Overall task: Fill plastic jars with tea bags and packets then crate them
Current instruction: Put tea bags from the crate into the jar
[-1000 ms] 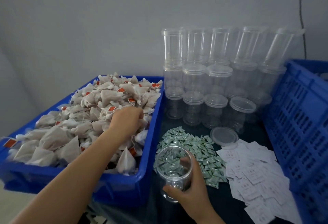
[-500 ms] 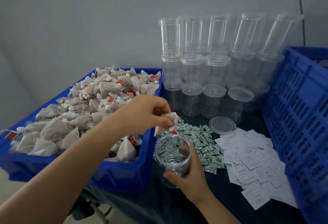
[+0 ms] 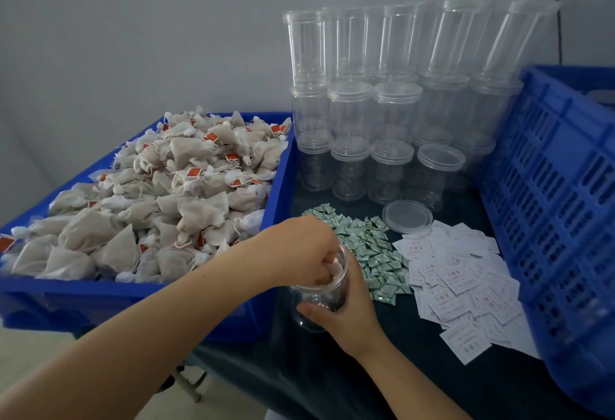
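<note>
My right hand (image 3: 344, 315) grips an open clear plastic jar (image 3: 311, 311) standing on the dark table near its front. My left hand (image 3: 299, 250) is over the jar's mouth, its curled fingers pushing a pale tea bag (image 3: 334, 266) down into it. A blue bin (image 3: 139, 293) to the left is heaped with tea bags (image 3: 159, 200) bearing red tags. Small green packets (image 3: 369, 253) lie in a pile just right of the jar. White paper slips (image 3: 462, 286) are spread further right.
Stacked clear lidded jars (image 3: 392, 110) stand at the back against the wall. A loose lid (image 3: 407, 216) lies in front of them. A tall blue slotted crate (image 3: 562, 206) fills the right side. The table's front edge drops off below my arms.
My left hand left the bin with a tea bag, carried it right and now pushes it into the jar. The right hand kept its hold on the jar.
</note>
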A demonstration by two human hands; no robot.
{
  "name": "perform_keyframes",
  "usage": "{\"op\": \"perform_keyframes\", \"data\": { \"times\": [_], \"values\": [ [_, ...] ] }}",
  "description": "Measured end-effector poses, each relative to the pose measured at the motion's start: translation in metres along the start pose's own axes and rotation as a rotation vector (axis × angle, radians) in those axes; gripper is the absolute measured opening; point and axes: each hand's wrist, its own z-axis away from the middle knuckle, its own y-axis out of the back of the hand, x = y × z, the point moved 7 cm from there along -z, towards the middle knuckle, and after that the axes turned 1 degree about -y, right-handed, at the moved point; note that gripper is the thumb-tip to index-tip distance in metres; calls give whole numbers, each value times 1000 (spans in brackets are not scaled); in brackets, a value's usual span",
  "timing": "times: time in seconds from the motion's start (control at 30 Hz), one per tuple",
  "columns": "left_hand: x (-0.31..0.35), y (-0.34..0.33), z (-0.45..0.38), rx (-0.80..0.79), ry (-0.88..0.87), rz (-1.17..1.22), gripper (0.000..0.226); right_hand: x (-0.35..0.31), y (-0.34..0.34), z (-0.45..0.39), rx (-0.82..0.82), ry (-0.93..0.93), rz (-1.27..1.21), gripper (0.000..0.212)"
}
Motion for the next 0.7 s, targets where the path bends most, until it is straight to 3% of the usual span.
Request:
{"op": "perform_keyframes", "data": {
  "times": [0.1,0.2,0.43,0.53,0.7],
  "values": [
    [5,-21,-14,-183,-45,-35,26,2,1,0,7,-17,17,101],
    [9,-37,-24,-319,-83,8,13,5,2,0,7,-30,6,105],
    [8,-51,-39,-428,-107,50,15,5,3,-1,19,-29,-20,98],
    [4,-56,-39,-431,-29,42,30,2,2,0,12,-11,7,100],
    [9,-61,-28,-630,-162,30,23,-3,0,1,-8,-8,51,96]
  ]
}}
